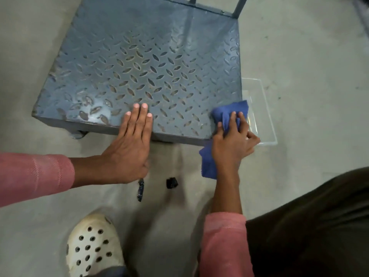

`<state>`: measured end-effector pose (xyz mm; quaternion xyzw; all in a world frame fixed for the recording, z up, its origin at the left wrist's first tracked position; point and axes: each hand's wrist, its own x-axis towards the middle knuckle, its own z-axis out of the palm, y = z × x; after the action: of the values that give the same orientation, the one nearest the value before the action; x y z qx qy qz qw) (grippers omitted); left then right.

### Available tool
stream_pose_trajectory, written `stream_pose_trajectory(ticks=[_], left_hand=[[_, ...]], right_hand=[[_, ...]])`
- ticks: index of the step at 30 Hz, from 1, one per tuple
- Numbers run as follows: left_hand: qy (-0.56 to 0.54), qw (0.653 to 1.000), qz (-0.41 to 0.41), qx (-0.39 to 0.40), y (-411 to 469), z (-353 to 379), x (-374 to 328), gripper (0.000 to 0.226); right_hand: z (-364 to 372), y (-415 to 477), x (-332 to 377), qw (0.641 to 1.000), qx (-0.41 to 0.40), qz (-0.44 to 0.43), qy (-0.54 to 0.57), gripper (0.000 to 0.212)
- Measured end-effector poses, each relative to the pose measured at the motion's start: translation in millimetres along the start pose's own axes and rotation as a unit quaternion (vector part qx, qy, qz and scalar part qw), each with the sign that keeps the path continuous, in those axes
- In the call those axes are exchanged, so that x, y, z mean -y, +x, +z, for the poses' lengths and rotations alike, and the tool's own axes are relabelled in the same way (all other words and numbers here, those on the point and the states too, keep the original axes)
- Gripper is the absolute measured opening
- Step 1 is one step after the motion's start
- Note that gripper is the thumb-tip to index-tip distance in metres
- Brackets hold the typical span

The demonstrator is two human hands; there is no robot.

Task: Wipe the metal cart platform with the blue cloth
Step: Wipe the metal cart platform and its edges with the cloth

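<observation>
The grey-blue diamond-plate metal cart platform (139, 56) is sitting low on the concrete floor (299, 56). It looks rigid and heavy, with a raised tread likely to drag at fabric. The left hand (130, 148) is pressing flat on its near edge, fingers straight. At the near right corner the soft, limp blue cloth (229, 110) is lying bunched on the plate and drooping over the edge. The right hand (231, 146) is gripping it in curled fingers. Light and floppy, it probably handles best wadded under the palm. A clear plastic tray (259, 108) is lying just beside that corner.
</observation>
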<state>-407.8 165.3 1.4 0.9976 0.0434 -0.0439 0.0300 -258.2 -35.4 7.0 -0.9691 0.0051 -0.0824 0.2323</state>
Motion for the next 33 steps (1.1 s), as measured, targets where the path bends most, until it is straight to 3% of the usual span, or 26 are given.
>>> stream_pose_trajectory(ticks=[1,6,14,18,22,25,29,33], left_hand=[[0.002,1.0,0.004,-0.002,3,0,-2,0.122],[0.008,0.999,0.03,0.006,22,-4,-19,0.121],[0.014,0.996,0.091,0.003,37,-4,-22,0.105],[-0.011,0.994,0.109,-0.017,46,-9,-11,0.094],[-0.089,0.993,0.073,-0.027,70,-18,0,0.087],[-0.077,0.994,0.065,-0.038,89,-17,2,0.084],[-0.059,0.996,0.062,-0.035,110,-19,4,0.089],[-0.052,0.996,0.07,-0.031,128,-23,13,0.091]], right_hand=[[2,-1,7,1.0,0.014,0.005,-0.016,0.052],[13,-40,47,0.982,0.115,-0.15,-0.012,0.051],[-1,30,2,0.996,0.077,0.033,-0.034,0.052],[16,62,34,0.994,0.085,-0.013,-0.066,0.056],[15,7,26,0.996,0.042,0.034,-0.075,0.06],[14,-22,17,0.995,0.037,0.047,-0.08,0.062],[29,39,29,0.994,0.043,0.047,-0.093,0.067],[35,115,43,0.992,0.118,-0.004,-0.043,0.07]])
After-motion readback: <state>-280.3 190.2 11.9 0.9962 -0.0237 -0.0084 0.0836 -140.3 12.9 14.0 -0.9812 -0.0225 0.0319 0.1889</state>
